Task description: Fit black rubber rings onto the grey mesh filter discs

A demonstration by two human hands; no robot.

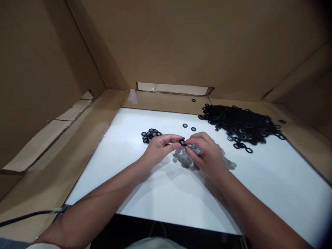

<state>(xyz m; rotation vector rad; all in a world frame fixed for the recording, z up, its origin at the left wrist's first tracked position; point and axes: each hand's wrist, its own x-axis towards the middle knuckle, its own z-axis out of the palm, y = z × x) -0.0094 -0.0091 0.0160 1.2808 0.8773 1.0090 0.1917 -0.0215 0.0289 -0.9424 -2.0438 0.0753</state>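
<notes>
Between the fingertips of both hands is a black ring, held above the white board. My left hand pinches its left side, thumb below and index finger above. From the right, my right hand grips the same ring with its thumb and fingers. Partly under my right hand lies a pile of thin grey discs. Beside my left hand sits a small heap of black rings with grey centres, partly hidden by that hand. Two similar rings lie apart, just beyond my hands.
A large heap of black rings covers the board's far right corner and spills onto the cardboard. Cardboard walls enclose the white board at the back and sides. A black cable reaches the board's near left corner.
</notes>
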